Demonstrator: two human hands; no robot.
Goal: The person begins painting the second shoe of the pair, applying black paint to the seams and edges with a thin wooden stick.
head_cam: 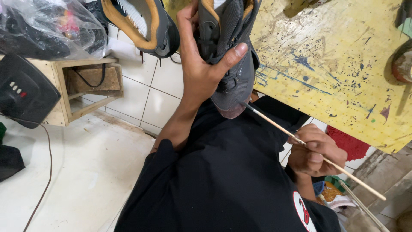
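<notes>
My left hand (201, 68) is raised and grips a dark grey shoe (231, 73) with a tan lining, thumb across its side, toe pointing down toward my black shirt. My right hand (315, 154) pinches a thin wooden-handled brush (279, 126). The brush's dark tip touches the shoe's reddish-brown toe edge. A second matching grey shoe (143, 25) with a tan lining lies at the top left, apart from both hands.
A yellow paint-spattered board (339, 64) fills the upper right. At left stand a small wooden crate (83, 86), a black device (23, 90) with a cable, and a clear plastic bag (47, 25) of dark items. White tiles lie below. A red cloth (351, 145) is at right.
</notes>
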